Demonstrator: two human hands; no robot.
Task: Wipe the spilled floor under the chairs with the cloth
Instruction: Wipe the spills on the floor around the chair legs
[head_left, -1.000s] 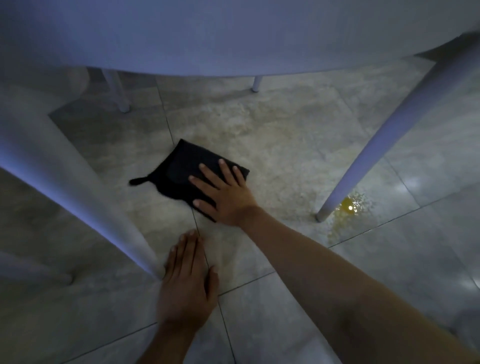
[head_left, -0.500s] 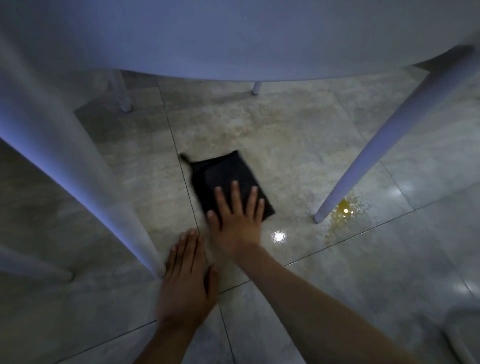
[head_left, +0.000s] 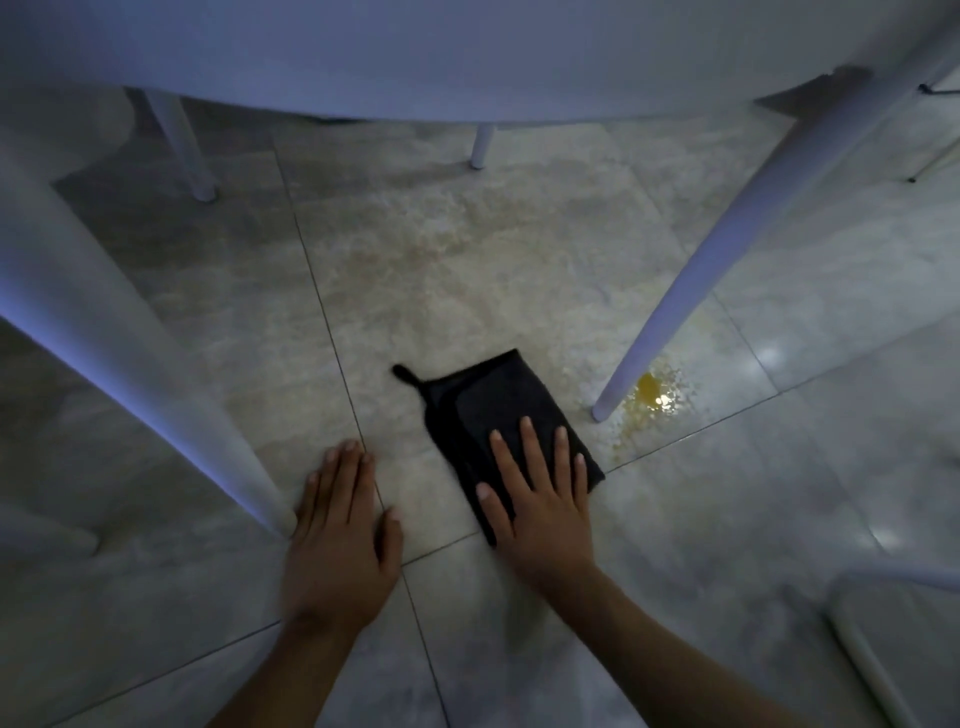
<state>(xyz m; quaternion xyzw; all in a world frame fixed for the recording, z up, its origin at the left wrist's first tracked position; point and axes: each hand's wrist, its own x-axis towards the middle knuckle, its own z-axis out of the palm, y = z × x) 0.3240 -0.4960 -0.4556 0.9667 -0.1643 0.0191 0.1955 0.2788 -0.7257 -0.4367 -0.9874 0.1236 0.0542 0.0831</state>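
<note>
On the grey tile floor (head_left: 415, 291) under a white chair, our right hand (head_left: 540, 499) presses flat, fingers spread, on one black cloth (head_left: 498, 405). Right of it, past one chair leg (head_left: 737, 249), lies a yellow spill (head_left: 649, 397). Our left hand (head_left: 340, 530) rests flat, empty, touching a second leg (head_left: 104, 332).

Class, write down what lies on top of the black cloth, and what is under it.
The right hand lies flat on the black cloth, fingers spread. Under the cloth is the tiled floor; whether that covered patch is wet cannot be seen.
</note>
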